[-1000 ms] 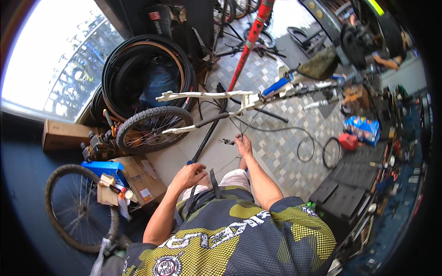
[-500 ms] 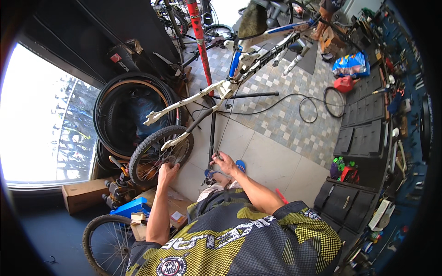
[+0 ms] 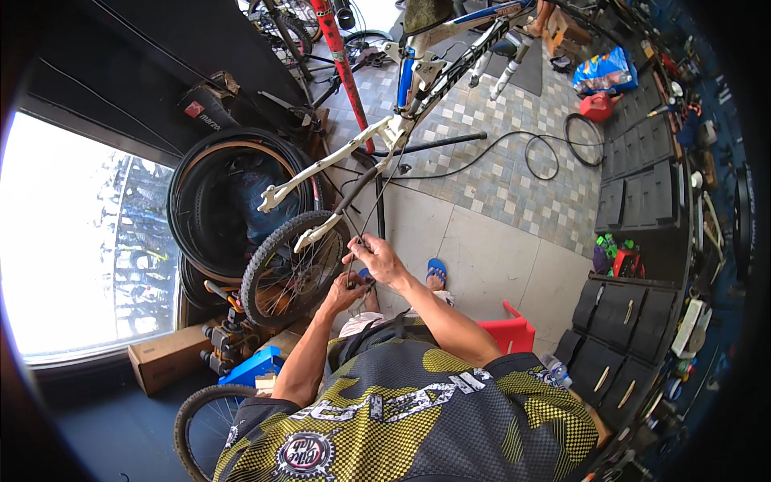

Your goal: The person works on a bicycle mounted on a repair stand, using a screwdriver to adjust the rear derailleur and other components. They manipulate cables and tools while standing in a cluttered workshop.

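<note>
My right hand [image 3: 381,262] is closed, its fingers pinching a thin black cable [image 3: 377,201] that runs down from the bicycle frame. Just below and to its left, my left hand [image 3: 343,294] grips a small dark part at the cable's lower end; it looks like a rear derailleur, mostly hidden by the fingers. The white bicycle frame [image 3: 341,155] hangs above and beyond my hands, its bare rear dropouts pointing left. A wheel with a knobby tyre [image 3: 250,277] stands left of my hands, behind one dropout, apart from my fingers.
A red stand post [image 3: 340,60] rises behind the frame. Stacked tyres [image 3: 178,193] lie at the left, near a cardboard box [image 3: 167,356]. A red stool [image 3: 514,329] is beside my right arm. Black drawers [image 3: 614,313] line the right, and a black hose [image 3: 502,143] curls over the floor.
My left hand has left the wheel and moved right to the dark part below my right hand. My right hand has risen slightly along the cable. The view has shifted a little.
</note>
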